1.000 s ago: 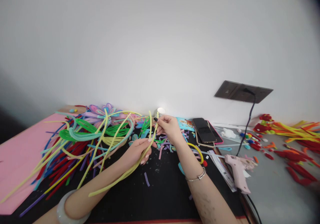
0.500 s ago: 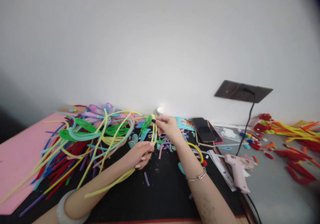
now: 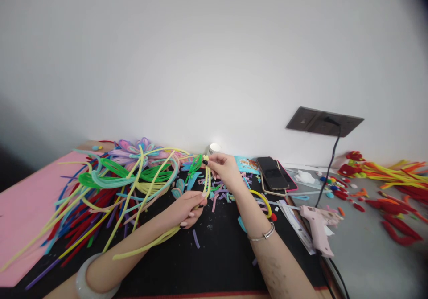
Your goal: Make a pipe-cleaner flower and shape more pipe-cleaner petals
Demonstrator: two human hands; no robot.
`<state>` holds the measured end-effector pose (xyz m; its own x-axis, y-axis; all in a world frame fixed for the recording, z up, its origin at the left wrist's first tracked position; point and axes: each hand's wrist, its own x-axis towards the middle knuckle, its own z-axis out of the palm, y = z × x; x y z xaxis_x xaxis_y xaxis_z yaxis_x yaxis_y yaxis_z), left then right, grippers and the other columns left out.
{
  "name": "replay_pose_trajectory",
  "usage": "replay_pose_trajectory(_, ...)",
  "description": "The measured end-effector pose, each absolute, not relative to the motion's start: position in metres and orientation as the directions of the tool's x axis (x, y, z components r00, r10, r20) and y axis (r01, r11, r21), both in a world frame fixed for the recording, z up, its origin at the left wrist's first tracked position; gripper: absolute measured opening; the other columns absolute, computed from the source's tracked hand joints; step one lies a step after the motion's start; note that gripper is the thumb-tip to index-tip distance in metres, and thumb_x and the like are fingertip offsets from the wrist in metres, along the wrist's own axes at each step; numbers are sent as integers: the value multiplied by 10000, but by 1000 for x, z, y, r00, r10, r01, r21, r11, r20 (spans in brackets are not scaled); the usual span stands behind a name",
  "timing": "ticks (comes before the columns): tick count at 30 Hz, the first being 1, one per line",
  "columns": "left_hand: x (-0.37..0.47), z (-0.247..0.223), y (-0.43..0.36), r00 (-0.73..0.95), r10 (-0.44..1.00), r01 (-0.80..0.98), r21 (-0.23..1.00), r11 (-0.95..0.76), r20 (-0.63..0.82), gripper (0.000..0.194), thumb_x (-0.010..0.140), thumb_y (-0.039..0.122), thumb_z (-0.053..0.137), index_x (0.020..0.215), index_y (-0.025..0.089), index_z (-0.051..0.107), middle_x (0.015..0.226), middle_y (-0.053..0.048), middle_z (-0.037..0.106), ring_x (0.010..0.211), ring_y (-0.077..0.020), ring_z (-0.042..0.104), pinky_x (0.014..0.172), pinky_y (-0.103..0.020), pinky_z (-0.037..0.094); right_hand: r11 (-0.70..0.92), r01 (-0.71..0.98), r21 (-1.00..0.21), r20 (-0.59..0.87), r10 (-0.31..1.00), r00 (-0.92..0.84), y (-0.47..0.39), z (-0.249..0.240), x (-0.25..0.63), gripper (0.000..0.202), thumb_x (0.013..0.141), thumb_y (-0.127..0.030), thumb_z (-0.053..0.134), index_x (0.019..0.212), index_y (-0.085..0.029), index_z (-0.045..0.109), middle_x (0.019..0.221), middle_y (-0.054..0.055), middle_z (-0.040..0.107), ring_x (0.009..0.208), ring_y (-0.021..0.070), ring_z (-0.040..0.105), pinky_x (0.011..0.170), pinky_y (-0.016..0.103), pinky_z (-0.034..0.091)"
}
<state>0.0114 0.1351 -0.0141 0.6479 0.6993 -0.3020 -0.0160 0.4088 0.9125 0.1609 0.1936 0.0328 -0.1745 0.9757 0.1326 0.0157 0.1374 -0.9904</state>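
Observation:
Pale yellow pipe cleaners (image 3: 207, 178) stand upright between my two hands, over the middle of the black mat. My right hand (image 3: 223, 169) pinches their upper end between thumb and fingers. Lower down and to the left, my left hand (image 3: 189, 208) is closed round the same strands, and their long tails run out below it toward my left forearm. Green looped pipe cleaners (image 3: 194, 167) lie just left of my right fingertips. A white cup (image 3: 214, 148) stands behind, near the wall.
Many coloured pipe cleaners (image 3: 87, 219) pile up at the left, beside a pink sheet (image 3: 20, 214). Right of my hands lie a phone (image 3: 272, 173), a yellow curved piece (image 3: 265, 201) and a pink glue gun (image 3: 317, 230) with its cord. Small cut bits are scattered on the black mat (image 3: 214, 263).
The top of the yellow strands sits slightly lower at my right fingertips. Both hands keep their grip and have barely moved.

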Motion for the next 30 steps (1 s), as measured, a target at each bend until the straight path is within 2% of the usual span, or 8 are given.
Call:
replay_pose_trajectory(10, 11, -15, 136, 666, 685, -20, 910, 413, -296, 408, 763, 583, 498, 656, 213, 363, 381, 120, 300, 224, -46, 236, 259, -168, 197, 131, 2, -991, 130, 984, -120, 193, 33, 159, 175, 663, -301, 660, 645, -155, 567, 478, -26, 581, 347, 64, 405, 337, 178, 279)
replay_pose_trajectory(14, 11, -15, 135, 662, 687, -8, 913, 407, -300, 387, 781, 566, 483, 673, 210, 374, 377, 123, 303, 220, -44, 240, 259, -162, 202, 132, 16, -991, 128, 979, -157, 194, 33, 160, 186, 679, -311, 656, 671, -153, 557, 458, -34, 566, 329, 59, 396, 333, 172, 272)
replay_pose_trajectory(19, 12, -16, 135, 663, 682, -5, 908, 418, -310, 415, 747, 602, 508, 692, 208, 389, 369, 126, 303, 216, -46, 236, 254, -162, 203, 132, 33, -991, 121, 966, -228, 195, 31, 161, 204, 716, -330, 610, 690, -175, 480, 591, 2, 655, 319, 57, 420, 323, 173, 292)
replay_pose_trajectory(22, 12, -18, 134, 667, 690, -30, 915, 401, -281, 420, 751, 600, 512, 680, 205, 388, 383, 122, 301, 226, -42, 243, 263, -160, 207, 138, 41, -990, 125, 965, -230, 196, 29, 161, 204, 736, -342, 580, 707, -193, 444, 583, -16, 651, 307, 53, 384, 313, 171, 264)
replay_pose_trajectory(26, 12, -20, 134, 672, 695, -42, 924, 381, -256, 413, 787, 582, 479, 664, 202, 374, 408, 118, 299, 239, -35, 249, 280, -160, 226, 141, 41, -989, 129, 968, -217, 196, 30, 163, 182, 742, -335, 573, 711, -190, 467, 521, -51, 591, 317, 51, 366, 315, 167, 250)
replay_pose_trajectory(30, 12, -18, 133, 675, 691, -42, 921, 387, -260, 390, 796, 562, 474, 681, 201, 384, 422, 120, 303, 245, -31, 246, 280, -157, 211, 118, 62, -991, 98, 960, -262, 196, 33, 167, 211, 739, -366, 577, 695, -163, 541, 530, -34, 589, 333, 48, 368, 323, 169, 263)
